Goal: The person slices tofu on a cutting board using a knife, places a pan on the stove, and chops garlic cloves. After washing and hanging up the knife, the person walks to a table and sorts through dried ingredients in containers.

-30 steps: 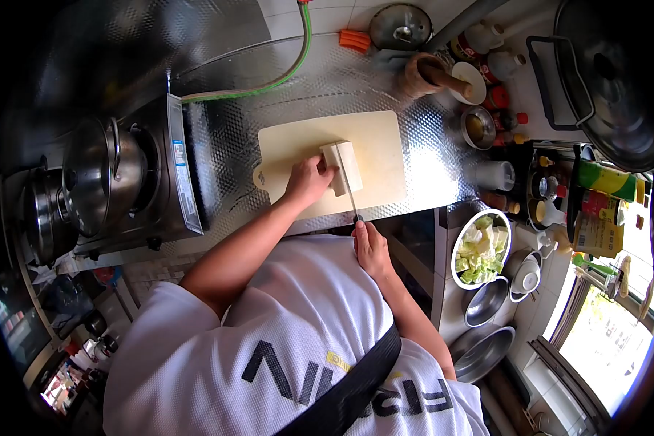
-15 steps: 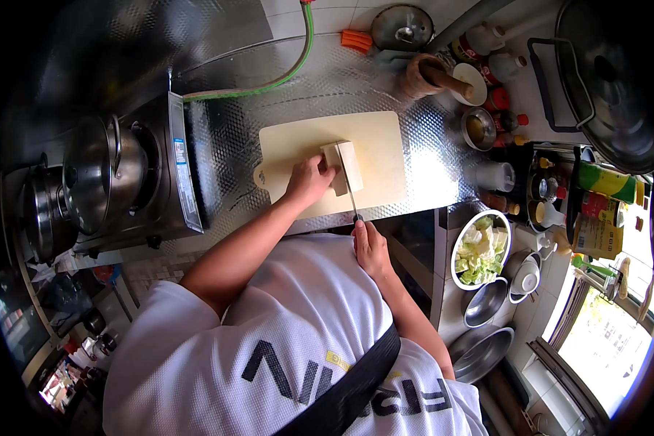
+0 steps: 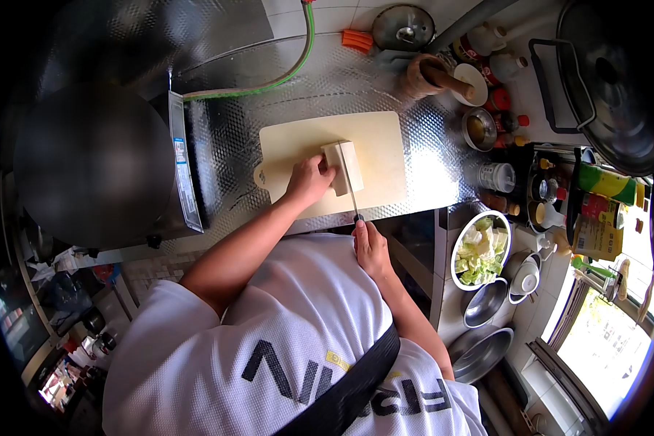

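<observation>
A pale block that looks like tofu [image 3: 351, 168] lies on the cream cutting board [image 3: 381, 145]. My left hand [image 3: 312, 180] holds its left side, with the fingers curled against it. In my right hand [image 3: 371, 248] is the black handle of a knife [image 3: 354, 203]. The blade runs lengthwise along the block, in it or on top of it; how deep it sits I cannot tell.
A mortar with a wooden pestle [image 3: 423, 76] stands at the back right, near a small metal bowl [image 3: 479, 128]. To my right is a white bowl of chopped cabbage [image 3: 479, 251]. A green hose [image 3: 298, 69] crosses the counter. A dark blurred round shape [image 3: 94, 167] covers the stove.
A dark round shape now hides the pots on the stove at left. Both hands, the knife and the block show hardly any movement.
</observation>
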Tool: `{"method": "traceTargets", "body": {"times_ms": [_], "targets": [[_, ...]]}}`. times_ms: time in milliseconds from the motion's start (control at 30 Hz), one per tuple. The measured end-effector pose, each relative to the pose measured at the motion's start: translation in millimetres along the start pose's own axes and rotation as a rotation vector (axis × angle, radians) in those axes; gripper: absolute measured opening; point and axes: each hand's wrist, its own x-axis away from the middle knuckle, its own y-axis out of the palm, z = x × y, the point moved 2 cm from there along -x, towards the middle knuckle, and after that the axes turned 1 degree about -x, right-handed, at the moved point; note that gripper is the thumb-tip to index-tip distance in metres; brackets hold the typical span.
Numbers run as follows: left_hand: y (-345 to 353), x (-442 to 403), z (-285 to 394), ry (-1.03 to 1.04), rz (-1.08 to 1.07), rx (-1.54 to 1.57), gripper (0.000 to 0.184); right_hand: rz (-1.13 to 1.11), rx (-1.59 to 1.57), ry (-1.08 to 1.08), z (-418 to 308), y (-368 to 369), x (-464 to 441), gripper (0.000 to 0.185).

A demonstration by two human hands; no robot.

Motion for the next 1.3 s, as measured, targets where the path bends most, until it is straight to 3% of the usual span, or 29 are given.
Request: {"method": "traceTargets", "body": {"times_ms": [633,1033,1300], "targets": [[-0.4,2.4,2.0,0.048,0.037,0.103,0.027,-0.006,0.020,-0.007,3.2,0.6,-1.3,0.050],[2.1,0.7,-3.8,0.038,0.041,0.120,0.029,-0.040,0.097,0.059,19.8,14.6,-10.0,0.039],[3.1,0.9,-5.9,0.064,0.022,0.129,0.034,-0.067,0.115,0.112,41.9,28.3,-29.0,0.047]]}}
